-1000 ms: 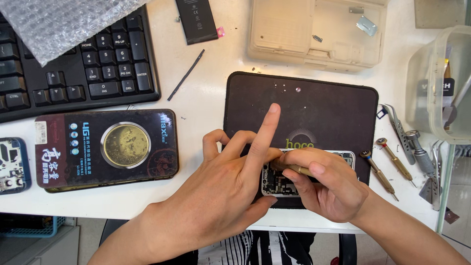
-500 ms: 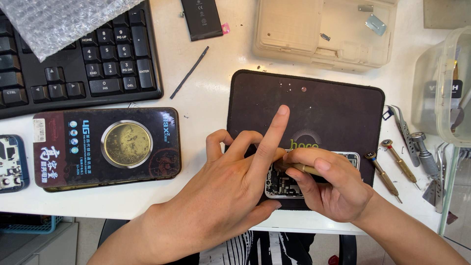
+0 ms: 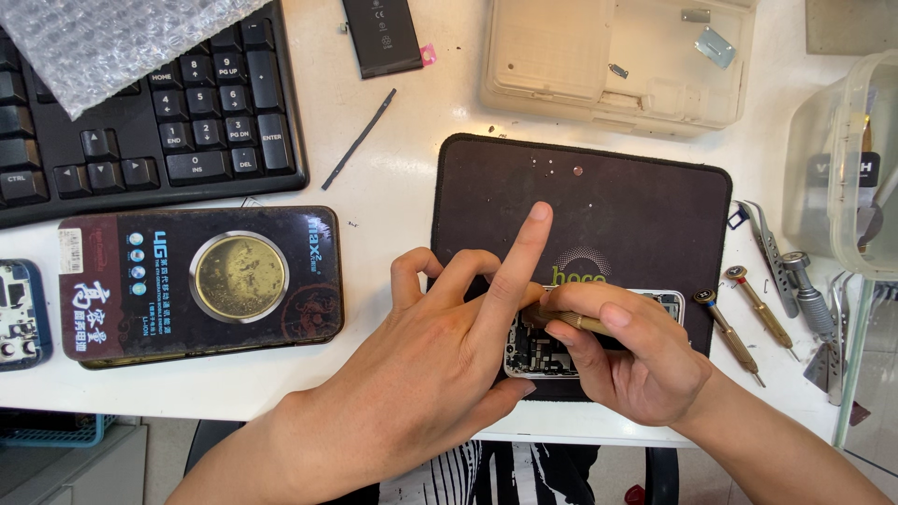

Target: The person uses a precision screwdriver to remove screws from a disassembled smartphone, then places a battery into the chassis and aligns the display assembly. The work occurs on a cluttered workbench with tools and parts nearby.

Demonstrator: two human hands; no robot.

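An opened phone (image 3: 543,351) with its circuit boards showing lies on a dark work mat (image 3: 636,206) near the table's front edge. My left hand (image 3: 440,346) rests on the phone's left side and holds it down, with the index finger stretched up over the mat. My right hand (image 3: 636,360) grips a brass-coloured screwdriver (image 3: 571,323) whose tip points left into the phone. Most of the phone is hidden under both hands.
A black tin with a round window (image 3: 201,281) lies left of the mat, a black keyboard (image 3: 140,122) behind it. A flat black battery (image 3: 379,36) and a clear parts box (image 3: 617,61) sit at the back. Spare screwdrivers (image 3: 748,318) and tweezers lie right of the mat, beside a plastic tub (image 3: 842,159).
Both hands stay on the phone; the left index finger has tilted slightly. The camera view has shifted a little, nothing else moved.
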